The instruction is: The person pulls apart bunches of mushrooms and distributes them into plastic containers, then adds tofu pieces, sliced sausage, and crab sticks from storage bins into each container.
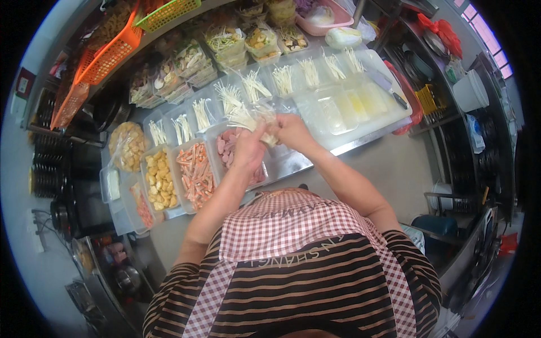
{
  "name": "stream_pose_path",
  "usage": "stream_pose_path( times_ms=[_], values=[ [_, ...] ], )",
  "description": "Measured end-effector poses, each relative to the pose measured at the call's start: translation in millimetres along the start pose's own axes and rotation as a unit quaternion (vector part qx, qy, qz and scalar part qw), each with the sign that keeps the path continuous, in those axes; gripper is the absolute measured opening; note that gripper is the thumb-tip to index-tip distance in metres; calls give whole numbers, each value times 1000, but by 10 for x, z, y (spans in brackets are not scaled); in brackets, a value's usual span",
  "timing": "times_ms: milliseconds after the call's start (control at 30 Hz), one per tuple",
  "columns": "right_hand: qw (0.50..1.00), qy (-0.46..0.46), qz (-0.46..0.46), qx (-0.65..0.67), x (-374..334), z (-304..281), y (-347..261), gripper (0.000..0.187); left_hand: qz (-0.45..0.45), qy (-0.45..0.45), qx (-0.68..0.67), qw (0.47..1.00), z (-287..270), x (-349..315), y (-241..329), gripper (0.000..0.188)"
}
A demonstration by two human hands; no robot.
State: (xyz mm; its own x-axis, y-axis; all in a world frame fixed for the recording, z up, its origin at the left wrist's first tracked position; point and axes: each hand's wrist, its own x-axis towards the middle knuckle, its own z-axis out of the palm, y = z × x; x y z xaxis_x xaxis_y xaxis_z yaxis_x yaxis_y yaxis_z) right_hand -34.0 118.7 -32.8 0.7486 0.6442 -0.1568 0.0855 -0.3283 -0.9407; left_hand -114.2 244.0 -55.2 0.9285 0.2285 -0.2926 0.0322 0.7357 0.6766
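Bench (292,168) L to R: mushroom portions (201,114) in a long row, prob. done; L hand (251,149) grip closed on mushroom bunch (241,117) by pink slices (226,147); R hand (293,133) grip curled on bunch's clear wrap, fingertips part hidden; clear boxes (331,115) look unfilled, prob. left

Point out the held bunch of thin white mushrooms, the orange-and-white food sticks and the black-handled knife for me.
Bunch of thin white mushrooms (242,117): head view, on the stems.
Orange-and-white food sticks (196,173): head view, middle of the pile.
Black-handled knife (400,101): head view, on the handle.
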Motion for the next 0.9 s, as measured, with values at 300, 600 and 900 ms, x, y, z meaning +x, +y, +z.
stream_pose_path(
  times_ms=[300,600,900],
  values=[
    [981,-41,9,187,-28,-195,22,21,87,24,17,996,131,-84,-39,31],
    [977,-58,26,206,-76,-343,79,18,120,96,8,988,240,-259,-133,32],
    [978,11,-31,207,-88,-505,-202,20,178,155,-148,960,-455,-448,426,33]
  ],
)
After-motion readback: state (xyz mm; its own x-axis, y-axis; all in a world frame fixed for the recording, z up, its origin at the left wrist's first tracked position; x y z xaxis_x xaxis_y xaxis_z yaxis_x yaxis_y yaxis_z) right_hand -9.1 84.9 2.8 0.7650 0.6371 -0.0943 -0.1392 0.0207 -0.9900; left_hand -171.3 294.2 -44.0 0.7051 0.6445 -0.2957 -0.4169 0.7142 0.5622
